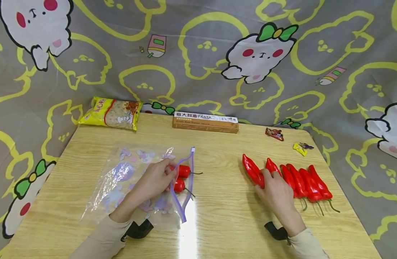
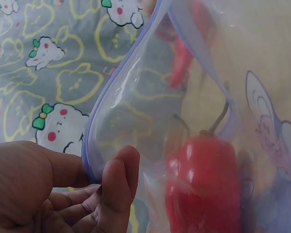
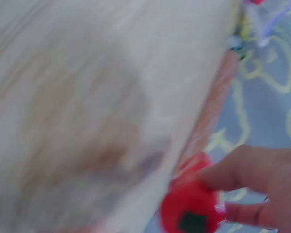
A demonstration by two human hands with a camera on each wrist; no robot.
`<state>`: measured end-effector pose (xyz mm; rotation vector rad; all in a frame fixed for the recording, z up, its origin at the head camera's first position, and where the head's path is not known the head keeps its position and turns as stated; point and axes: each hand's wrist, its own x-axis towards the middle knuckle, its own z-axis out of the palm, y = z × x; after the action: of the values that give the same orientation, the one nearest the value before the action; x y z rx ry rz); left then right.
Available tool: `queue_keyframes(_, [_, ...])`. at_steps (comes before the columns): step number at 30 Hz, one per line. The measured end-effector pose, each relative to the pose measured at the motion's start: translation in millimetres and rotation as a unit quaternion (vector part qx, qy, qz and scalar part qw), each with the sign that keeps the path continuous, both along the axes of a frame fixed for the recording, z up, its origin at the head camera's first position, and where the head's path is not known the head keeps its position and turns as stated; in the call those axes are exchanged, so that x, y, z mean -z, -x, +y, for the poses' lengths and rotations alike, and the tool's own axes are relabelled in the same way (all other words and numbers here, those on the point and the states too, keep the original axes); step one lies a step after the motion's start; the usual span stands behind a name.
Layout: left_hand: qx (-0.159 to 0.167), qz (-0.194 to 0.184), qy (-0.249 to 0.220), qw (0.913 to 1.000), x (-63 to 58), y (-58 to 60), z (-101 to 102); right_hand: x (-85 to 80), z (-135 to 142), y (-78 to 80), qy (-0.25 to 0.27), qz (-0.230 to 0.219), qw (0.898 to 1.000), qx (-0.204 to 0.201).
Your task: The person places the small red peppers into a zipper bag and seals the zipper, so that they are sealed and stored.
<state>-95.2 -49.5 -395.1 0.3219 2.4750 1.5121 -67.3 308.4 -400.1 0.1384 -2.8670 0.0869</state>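
A clear zip bag [image 1: 115, 183] with purple and pink cartoon prints lies on the left half of the table, its purple zip mouth spread open toward the right. My left hand [image 1: 158, 176] pinches the rim of that mouth between thumb and fingers, holding it up in the left wrist view. Two red peppers [image 1: 184, 171] lie inside at the mouth, stems pointing right. On the right, my right hand [image 1: 277, 192] grips another red pepper [image 1: 251, 169], its pointed tip facing away from me. Blurred in the right wrist view, the held pepper [image 3: 189, 204] shows between thumb and fingers.
Several red peppers [image 1: 310, 183] lie in a row just right of my right hand. Along the back edge are a yellow food packet [image 1: 111, 113] and a pasta box [image 1: 205, 123]. Two small wrapped snacks [image 1: 274, 133] lie at the back right. Patterned cloth [image 1: 205, 86] surrounds the table.
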Motion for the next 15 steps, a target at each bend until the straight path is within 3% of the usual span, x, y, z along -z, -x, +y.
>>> queue_keyframes(3, [0.001,0.003,0.001,1.0000,-0.2,0.5,-0.3,-14.4,-20.4,-2.6,0.072,-0.013,0.995,-0.061])
queue_keyframes(7, [0.002,0.005,-0.001,1.0000,-0.4,0.9,-1.1,-31.9,-53.0,-9.5,0.131,-0.040,0.975,-0.175])
queue_keyframes(10, [0.001,0.007,-0.003,1.0000,-0.8,0.9,-0.5,-39.6,-74.3,-15.6,0.132,-0.061,0.962,-0.230])
queue_keyframes(15, [0.005,0.007,-0.001,1.0000,-1.2,0.3,0.6,-38.3,-96.8,-19.2,0.104,-0.084,0.950,-0.282])
